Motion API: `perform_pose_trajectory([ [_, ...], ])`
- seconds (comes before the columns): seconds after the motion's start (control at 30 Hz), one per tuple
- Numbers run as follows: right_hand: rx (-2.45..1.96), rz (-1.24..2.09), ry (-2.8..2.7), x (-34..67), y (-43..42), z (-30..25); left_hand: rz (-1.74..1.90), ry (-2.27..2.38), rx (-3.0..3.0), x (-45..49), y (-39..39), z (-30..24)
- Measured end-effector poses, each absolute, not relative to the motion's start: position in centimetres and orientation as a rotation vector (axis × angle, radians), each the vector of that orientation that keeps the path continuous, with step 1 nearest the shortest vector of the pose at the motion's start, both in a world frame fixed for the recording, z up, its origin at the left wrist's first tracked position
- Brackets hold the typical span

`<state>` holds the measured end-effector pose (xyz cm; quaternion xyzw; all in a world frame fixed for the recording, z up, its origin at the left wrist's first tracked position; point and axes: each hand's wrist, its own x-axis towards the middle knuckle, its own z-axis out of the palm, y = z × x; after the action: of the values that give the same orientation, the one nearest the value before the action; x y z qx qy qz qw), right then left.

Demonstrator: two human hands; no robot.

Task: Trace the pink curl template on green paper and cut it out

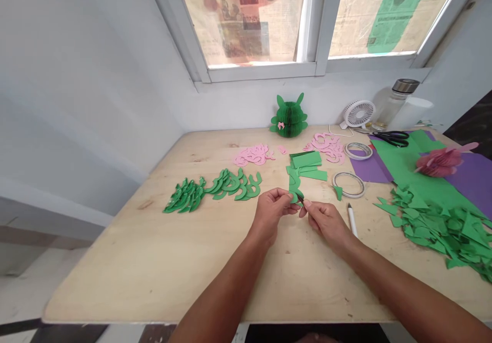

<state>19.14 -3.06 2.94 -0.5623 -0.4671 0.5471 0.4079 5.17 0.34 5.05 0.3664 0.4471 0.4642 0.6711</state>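
Head cam, pen [352, 221] nr R hand [325, 221], tape [352, 196], grn scraps [442, 233]

A person's bare left forearm [230, 276] and right forearm [400, 284] reach forward, converging. The left hand [273, 207] pinches between thumb and fingers; just beside it, the right hand [325, 220] grips with fingers curled under, thumb extended toward the left.

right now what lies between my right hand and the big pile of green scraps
A white pen lies on the table between your right hand and the green scraps, in the head view.
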Motion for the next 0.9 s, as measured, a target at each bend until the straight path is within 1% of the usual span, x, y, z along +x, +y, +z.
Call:
perform_pose_trajectory([
  [0.9,-1.417,1.376,-1.218,19.24,-3.07,3.04,0.958,1.019,0.875,4.59,0.46,5.79],
])
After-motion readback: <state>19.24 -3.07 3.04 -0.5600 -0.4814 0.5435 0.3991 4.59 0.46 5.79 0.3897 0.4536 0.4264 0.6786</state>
